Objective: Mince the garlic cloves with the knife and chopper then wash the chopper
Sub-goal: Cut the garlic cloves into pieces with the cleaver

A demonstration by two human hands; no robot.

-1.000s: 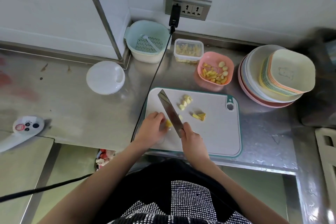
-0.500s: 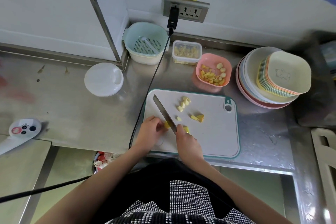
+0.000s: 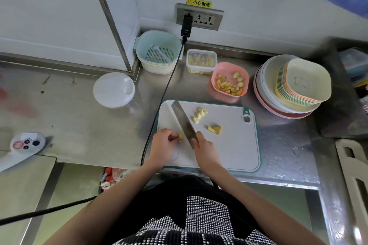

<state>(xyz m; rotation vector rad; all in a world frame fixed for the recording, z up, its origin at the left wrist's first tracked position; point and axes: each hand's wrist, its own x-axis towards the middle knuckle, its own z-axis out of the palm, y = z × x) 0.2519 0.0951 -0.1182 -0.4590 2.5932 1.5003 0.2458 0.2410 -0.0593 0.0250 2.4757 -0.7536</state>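
A white cutting board [image 3: 235,145] with a teal rim lies on the steel counter. My right hand [image 3: 203,148] grips the knife [image 3: 182,121], whose blade slants across the board's left part. My left hand [image 3: 162,145] pinches a yellow garlic clove [image 3: 180,136] right against the blade. Cut pieces [image 3: 199,115] lie further back on the board, and another yellow piece [image 3: 215,129] sits to their right. A pink bowl [image 3: 231,67] behind the board holds cloves and cut bits. A white round chopper lid [image 3: 113,89] sits left of the board.
A black cable [image 3: 165,97] runs from the wall socket [image 3: 199,19] past the board's left edge. A teal strainer basket [image 3: 158,53] and a clear tub [image 3: 201,61] stand at the back. Stacked plates and bowls [image 3: 292,87] stand at the right. A handheld device [image 3: 25,143] lies far left.
The knife came down beside the clove, then tilted back up; my left hand kept holding the clove. The camera view shifted slightly.
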